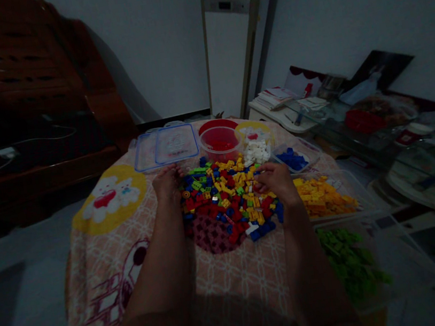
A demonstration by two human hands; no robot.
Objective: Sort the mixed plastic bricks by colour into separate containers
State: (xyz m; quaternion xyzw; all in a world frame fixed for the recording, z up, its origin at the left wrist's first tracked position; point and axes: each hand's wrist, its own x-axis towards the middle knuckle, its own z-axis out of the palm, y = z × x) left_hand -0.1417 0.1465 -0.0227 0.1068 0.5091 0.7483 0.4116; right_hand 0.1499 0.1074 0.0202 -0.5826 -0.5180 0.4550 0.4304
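A loose pile of small toy building bricks (221,187) in red, yellow, green, blue and white lies on the cloth-covered table. At the pile's left edge is my left hand (168,182), its fingers curled together; anything inside them is too dark to make out. My right hand (277,180) reaches over the right side of the pile, fingers bent in a pinch near yellow and blue bricks. What it pinches, if anything, is too small to name. White bricks (257,152) form a heap just beyond that hand.
Clear boxes on the right hold blue bricks (292,159), yellow bricks (323,196) and green bricks (348,263). Behind the pile stand a clear round tub (220,137) and blue-rimmed lids (174,143). A cluttered glass side table (317,122) is at right, a wooden bench (109,113) at left.
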